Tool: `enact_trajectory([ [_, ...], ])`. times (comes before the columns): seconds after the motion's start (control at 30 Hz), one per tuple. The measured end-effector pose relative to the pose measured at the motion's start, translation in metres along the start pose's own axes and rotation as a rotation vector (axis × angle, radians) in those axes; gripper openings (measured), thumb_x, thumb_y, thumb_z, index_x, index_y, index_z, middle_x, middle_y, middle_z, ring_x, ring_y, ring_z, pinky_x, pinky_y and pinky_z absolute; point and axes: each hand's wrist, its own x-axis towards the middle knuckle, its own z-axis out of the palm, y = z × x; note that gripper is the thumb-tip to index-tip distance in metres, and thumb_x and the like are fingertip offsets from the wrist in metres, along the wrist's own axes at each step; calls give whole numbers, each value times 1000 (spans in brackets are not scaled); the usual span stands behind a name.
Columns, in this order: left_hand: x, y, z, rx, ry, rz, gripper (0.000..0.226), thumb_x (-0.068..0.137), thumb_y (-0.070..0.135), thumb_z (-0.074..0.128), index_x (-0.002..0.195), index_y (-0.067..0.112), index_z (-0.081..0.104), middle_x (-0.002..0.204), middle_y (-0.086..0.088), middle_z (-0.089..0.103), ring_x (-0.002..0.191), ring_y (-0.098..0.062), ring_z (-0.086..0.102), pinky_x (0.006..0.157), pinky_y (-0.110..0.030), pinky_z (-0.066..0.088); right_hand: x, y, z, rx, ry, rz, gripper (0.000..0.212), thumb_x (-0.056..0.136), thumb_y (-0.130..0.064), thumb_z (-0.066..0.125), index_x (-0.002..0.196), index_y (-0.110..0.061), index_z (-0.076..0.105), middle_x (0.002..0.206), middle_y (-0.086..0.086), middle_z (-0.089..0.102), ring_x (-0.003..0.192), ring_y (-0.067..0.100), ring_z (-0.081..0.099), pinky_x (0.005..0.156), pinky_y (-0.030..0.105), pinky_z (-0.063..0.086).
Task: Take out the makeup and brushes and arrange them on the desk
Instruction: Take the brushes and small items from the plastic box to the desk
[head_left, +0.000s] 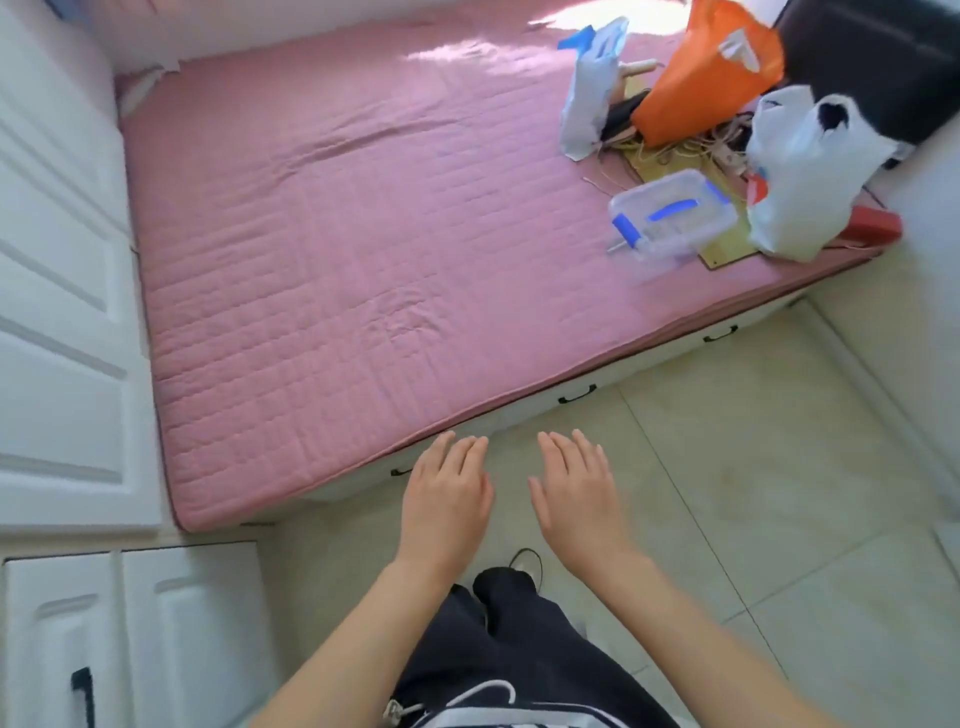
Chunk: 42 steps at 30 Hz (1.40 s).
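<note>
My left hand (447, 493) and my right hand (576, 493) are held out side by side, palms down, fingers straight, above the tiled floor just short of the bed's near edge. Both hold nothing. No makeup, brushes or desk show in this view. A clear plastic box with blue clips (672, 215) lies on the pink bed cover (332, 249) at the far right; its contents cannot be made out.
An orange bag (711, 67), a white plastic bag (800, 171), a pale blue-white bag (592, 88) and tangled cords lie at the bed's far right corner. White cabinet doors (57, 312) line the left. Beige floor tiles (779, 493) spread to the right.
</note>
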Motion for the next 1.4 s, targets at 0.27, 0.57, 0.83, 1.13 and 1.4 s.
enact_trajectory([
  [0.27, 50, 116, 39, -11, -73, 181, 39, 80, 16, 70, 118, 8, 65, 115, -3, 67, 118, -28, 57, 96, -39, 47, -38, 120, -12, 42, 21, 287, 53, 85, -28, 64, 130, -2, 53, 127, 14, 59, 124, 37, 51, 102, 50, 42],
  [0.57, 122, 200, 62, 60, -193, 407, 37, 84, 18, 65, 121, 10, 63, 120, -2, 65, 123, -27, 53, 100, -40, 44, -37, 208, -22, 126, 31, 548, 52, 91, -29, 55, 134, -3, 47, 133, 14, 55, 129, 37, 45, 105, 48, 40],
  [0.83, 221, 266, 92, 32, -185, 517, 34, 81, 13, 66, 115, 9, 65, 115, -2, 67, 117, -27, 56, 94, -41, 48, 19, 293, -45, 164, 52, 676, 52, 93, -30, 52, 137, -3, 44, 137, 14, 51, 133, 37, 40, 108, 49, 37],
  [1.13, 372, 353, 116, -17, -135, 616, 27, 82, 11, 67, 108, 10, 66, 108, -1, 68, 110, -26, 58, 86, -38, 50, 129, 415, -94, 229, 99, 746, 51, 95, -27, 51, 138, -2, 41, 139, 14, 49, 135, 37, 36, 112, 46, 30],
  [1.4, 477, 398, 138, 10, -135, 533, 26, 85, 13, 64, 111, 9, 64, 109, -4, 67, 112, -29, 56, 89, -42, 48, 202, 504, -118, 231, 71, 681, 51, 98, -30, 42, 143, -4, 35, 145, 12, 41, 141, 33, 27, 116, 43, 24],
])
